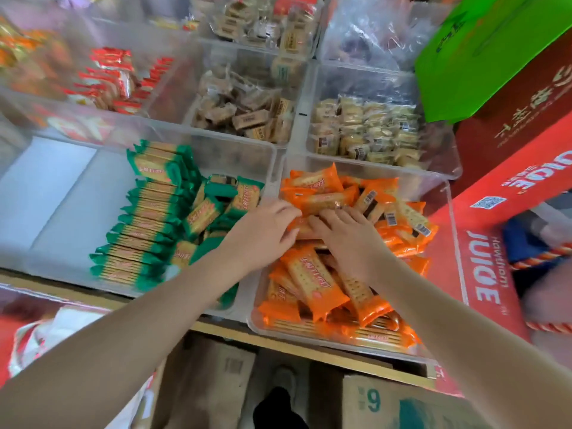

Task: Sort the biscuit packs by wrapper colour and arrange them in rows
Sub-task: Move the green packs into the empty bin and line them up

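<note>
Both our hands reach into the clear plastic bin [445, 193] of orange-wrapped biscuit packs [312, 275]. Our left hand [263, 235] and right hand [346, 236] curl their fingers [286, 212] around loose packs. Green-wrapped biscuit packs [139, 230] stand in a row alongside.

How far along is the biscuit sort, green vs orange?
Done: colours look separated, and a neat row of green-wrapped biscuit packs stands in the left clear plastic bin.
In hand: left hand and right hand are both on the orange-wrapped biscuit packs in the right clear plastic bin; grip unclear.
Left: loose green packs beside the row, and the whole orange pile, lie jumbled.
</note>
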`<control>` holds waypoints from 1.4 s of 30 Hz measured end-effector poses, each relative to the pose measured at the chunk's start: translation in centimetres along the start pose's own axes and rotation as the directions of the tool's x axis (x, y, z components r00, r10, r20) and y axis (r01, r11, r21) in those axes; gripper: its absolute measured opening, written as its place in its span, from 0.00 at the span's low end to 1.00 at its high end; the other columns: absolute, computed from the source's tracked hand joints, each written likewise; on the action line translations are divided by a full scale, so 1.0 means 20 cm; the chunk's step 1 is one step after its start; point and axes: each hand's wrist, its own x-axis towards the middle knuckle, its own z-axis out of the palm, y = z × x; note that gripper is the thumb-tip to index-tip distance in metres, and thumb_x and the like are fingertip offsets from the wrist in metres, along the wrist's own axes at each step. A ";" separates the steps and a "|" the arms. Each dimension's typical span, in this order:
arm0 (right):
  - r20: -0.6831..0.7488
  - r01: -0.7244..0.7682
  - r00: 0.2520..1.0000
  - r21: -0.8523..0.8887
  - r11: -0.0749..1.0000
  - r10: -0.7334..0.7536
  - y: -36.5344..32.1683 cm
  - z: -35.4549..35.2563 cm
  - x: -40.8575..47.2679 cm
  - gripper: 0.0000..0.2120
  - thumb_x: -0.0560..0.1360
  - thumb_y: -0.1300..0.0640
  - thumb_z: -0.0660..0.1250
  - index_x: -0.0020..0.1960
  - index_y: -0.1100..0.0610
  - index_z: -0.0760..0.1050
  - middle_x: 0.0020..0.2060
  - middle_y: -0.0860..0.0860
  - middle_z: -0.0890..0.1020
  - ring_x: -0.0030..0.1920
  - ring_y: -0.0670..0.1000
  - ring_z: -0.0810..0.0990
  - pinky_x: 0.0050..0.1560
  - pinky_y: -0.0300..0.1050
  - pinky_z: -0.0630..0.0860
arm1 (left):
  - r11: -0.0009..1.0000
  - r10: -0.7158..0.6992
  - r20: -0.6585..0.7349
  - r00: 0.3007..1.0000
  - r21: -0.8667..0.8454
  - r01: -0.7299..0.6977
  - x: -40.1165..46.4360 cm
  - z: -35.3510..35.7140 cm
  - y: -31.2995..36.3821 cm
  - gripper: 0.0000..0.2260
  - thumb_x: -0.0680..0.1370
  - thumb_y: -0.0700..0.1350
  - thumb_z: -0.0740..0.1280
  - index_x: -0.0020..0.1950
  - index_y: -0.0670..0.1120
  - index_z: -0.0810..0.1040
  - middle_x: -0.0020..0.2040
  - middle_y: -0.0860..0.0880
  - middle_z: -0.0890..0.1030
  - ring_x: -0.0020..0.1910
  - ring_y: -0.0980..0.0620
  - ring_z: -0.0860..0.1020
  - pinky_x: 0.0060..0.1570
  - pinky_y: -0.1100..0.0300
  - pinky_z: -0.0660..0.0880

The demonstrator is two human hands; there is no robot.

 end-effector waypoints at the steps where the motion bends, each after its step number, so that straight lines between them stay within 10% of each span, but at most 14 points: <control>1: -0.009 0.018 1.000 -0.026 1.000 -0.018 0.00 0.00 0.01 0.34 0.70 0.48 0.70 0.71 0.55 0.60 0.65 0.54 0.70 0.65 0.57 0.69 0.68 0.52 0.61 | 1.000 -0.008 0.015 1.000 0.025 0.008 0.01 0.01 0.02 0.16 0.79 0.46 0.60 0.66 0.44 0.72 0.64 0.47 0.73 0.62 0.50 0.71 0.60 0.58 0.67; 7: -0.045 -0.003 0.999 0.087 0.996 0.007 0.17 0.00 0.03 0.29 0.70 0.35 0.63 0.65 0.51 0.66 0.61 0.50 0.73 0.63 0.53 0.72 0.63 0.49 0.64 | 0.993 0.079 0.077 0.994 0.080 -0.085 0.04 0.06 0.06 0.17 0.76 0.53 0.56 0.48 0.42 0.79 0.50 0.45 0.78 0.42 0.47 0.78 0.40 0.56 0.75; 13: -0.065 -0.065 0.994 0.236 0.969 0.083 0.37 -0.08 0.00 0.26 0.70 0.40 0.67 0.64 0.51 0.67 0.58 0.50 0.75 0.59 0.54 0.74 0.53 0.50 0.74 | 0.991 0.086 0.142 0.986 0.089 -0.099 0.02 0.08 0.07 0.28 0.74 0.59 0.60 0.69 0.45 0.69 0.71 0.43 0.65 0.61 0.41 0.74 0.54 0.47 0.76; 17: -0.102 -0.108 0.984 0.304 0.947 0.145 0.45 -0.11 0.00 0.26 0.69 0.43 0.70 0.62 0.51 0.68 0.55 0.49 0.78 0.54 0.54 0.77 0.48 0.49 0.74 | 0.998 0.016 0.121 0.993 0.058 -0.023 -0.01 0.10 0.07 0.36 0.70 0.59 0.68 0.72 0.43 0.63 0.71 0.42 0.65 0.66 0.40 0.69 0.61 0.45 0.71; 23: -0.166 -0.226 0.921 0.514 0.828 0.354 0.50 -0.10 -0.02 0.26 0.71 0.48 0.70 0.63 0.57 0.68 0.52 0.53 0.79 0.52 0.56 0.77 0.44 0.49 0.73 | 0.978 0.019 0.306 0.952 0.192 -0.081 -0.04 0.14 0.07 0.37 0.71 0.72 0.46 0.62 0.48 0.77 0.64 0.45 0.74 0.63 0.44 0.72 0.63 0.47 0.67; 28: -0.165 -0.264 0.898 0.541 0.799 0.409 0.48 -0.10 0.00 0.29 0.72 0.48 0.69 0.68 0.55 0.63 0.54 0.54 0.78 0.51 0.57 0.77 0.43 0.48 0.73 | 0.955 -0.021 0.373 0.928 0.282 -0.092 -0.01 0.14 0.10 0.35 0.72 0.71 0.50 0.74 0.53 0.60 0.72 0.53 0.62 0.70 0.53 0.62 0.69 0.57 0.53; 31: -0.171 -0.272 0.889 0.549 0.790 0.425 0.47 -0.10 0.00 0.28 0.72 0.48 0.68 0.68 0.53 0.62 0.52 0.54 0.79 0.48 0.56 0.78 0.41 0.48 0.75 | 0.973 -0.015 0.258 0.966 0.226 -0.045 0.06 0.14 0.10 0.29 0.77 0.62 0.56 0.74 0.49 0.60 0.71 0.50 0.65 0.68 0.51 0.65 0.67 0.56 0.62; 36: -0.119 -0.199 0.943 0.541 0.817 0.309 0.43 -0.10 -0.06 0.29 0.72 0.46 0.67 0.69 0.51 0.62 0.54 0.51 0.78 0.48 0.52 0.77 0.42 0.44 0.71 | 0.987 -0.061 -0.446 0.893 -0.160 -0.012 0.22 0.08 0.08 0.16 0.77 0.44 0.59 0.63 0.38 0.71 0.62 0.42 0.72 0.60 0.51 0.70 0.60 0.62 0.67; 42: 0.001 0.011 1.000 0.466 0.885 -0.012 0.27 -0.06 -0.17 0.32 0.72 0.37 0.61 0.71 0.51 0.64 0.61 0.49 0.75 0.59 0.52 0.74 0.59 0.46 0.71 | 0.977 0.102 -0.079 0.992 -0.177 -0.115 0.35 0.07 0.09 0.28 0.76 0.61 0.52 0.69 0.45 0.68 0.70 0.46 0.68 0.68 0.52 0.64 0.65 0.58 0.60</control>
